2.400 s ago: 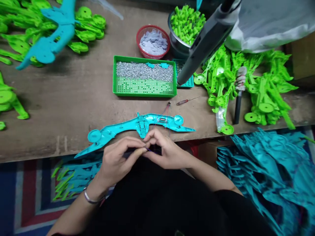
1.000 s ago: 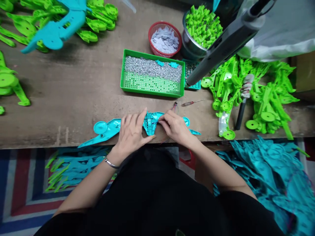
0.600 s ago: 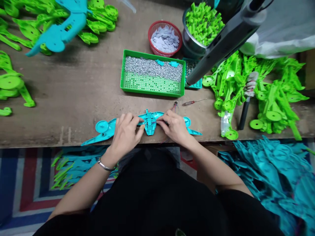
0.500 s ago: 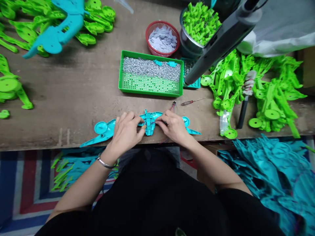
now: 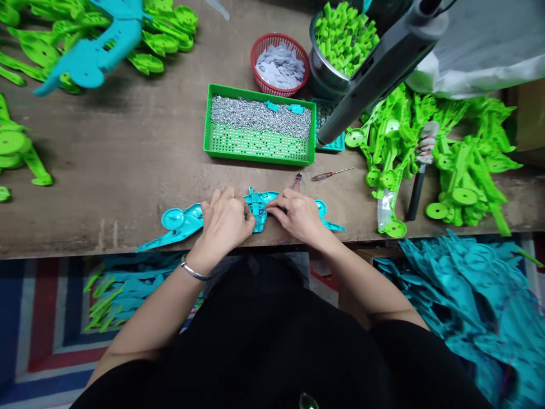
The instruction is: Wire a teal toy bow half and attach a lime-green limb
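Observation:
A teal plastic shell [image 5: 258,220], long and winged, lies open side up along the table's front edge, with its moulded ribs showing in the middle. My left hand [image 5: 226,220] is closed over its left part, with curled fingers and thumb at the central housing; the fingertips are partly hidden. From the right, my right hand [image 5: 298,215] pinches at the housing, where a thin dark wire shows by the fingertips. Behind that hand a small dark part with red and blue wires [image 5: 299,180] rests on the table.
Beyond the shell stands a green basket [image 5: 259,157] of small metal pieces. A screwdriver [image 5: 326,176] lies to its right. Further back are a red basket [image 5: 254,72] and a metal bowl [image 5: 326,79]. A grey post [image 5: 374,74] slants down near lime plastic parts [image 5: 387,142].
My left hand has shifted slightly right, its fingers curling more over the housing. My right hand stays pinched at nearly the same spot. The whole view has moved slightly.

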`<action>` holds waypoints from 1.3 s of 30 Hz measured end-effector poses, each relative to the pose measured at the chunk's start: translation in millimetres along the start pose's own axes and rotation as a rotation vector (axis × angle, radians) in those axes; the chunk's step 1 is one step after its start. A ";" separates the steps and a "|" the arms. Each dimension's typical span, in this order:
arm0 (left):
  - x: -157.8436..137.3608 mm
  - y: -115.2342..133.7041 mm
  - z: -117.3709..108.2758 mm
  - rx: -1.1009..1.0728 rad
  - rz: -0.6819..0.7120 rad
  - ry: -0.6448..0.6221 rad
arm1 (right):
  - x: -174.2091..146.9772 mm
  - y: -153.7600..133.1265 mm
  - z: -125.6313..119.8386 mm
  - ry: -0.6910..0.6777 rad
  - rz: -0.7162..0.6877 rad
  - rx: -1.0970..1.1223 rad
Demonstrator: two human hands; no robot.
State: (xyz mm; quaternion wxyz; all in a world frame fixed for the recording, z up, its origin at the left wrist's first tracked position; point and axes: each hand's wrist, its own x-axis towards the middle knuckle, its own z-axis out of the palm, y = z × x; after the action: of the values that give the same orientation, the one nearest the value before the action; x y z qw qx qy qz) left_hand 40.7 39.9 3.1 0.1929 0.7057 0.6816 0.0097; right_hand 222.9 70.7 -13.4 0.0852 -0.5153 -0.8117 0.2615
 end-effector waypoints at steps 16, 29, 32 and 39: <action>-1.1 -40.7 -0.4 -0.304 0.129 0.161 | 1.1 -13.2 -0.8 0.049 0.026 0.197; -14.5 -61.5 22.9 -0.401 0.340 0.394 | 2.9 -9.2 -4.6 -0.045 -0.019 0.152; -14.7 -60.6 24.1 -0.406 0.329 0.390 | 4.7 -10.6 -5.8 -0.076 -0.023 0.139; -19.0 -62.3 11.7 -0.440 0.240 0.335 | 5.3 -12.9 -3.5 -0.038 0.017 0.063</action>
State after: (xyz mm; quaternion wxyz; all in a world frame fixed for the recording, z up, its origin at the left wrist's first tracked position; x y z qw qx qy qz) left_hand -17.0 18.3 -20.8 0.2233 0.7110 0.5974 0.2961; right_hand 211.7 72.3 -4.4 0.0839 -0.5141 -0.8001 0.2975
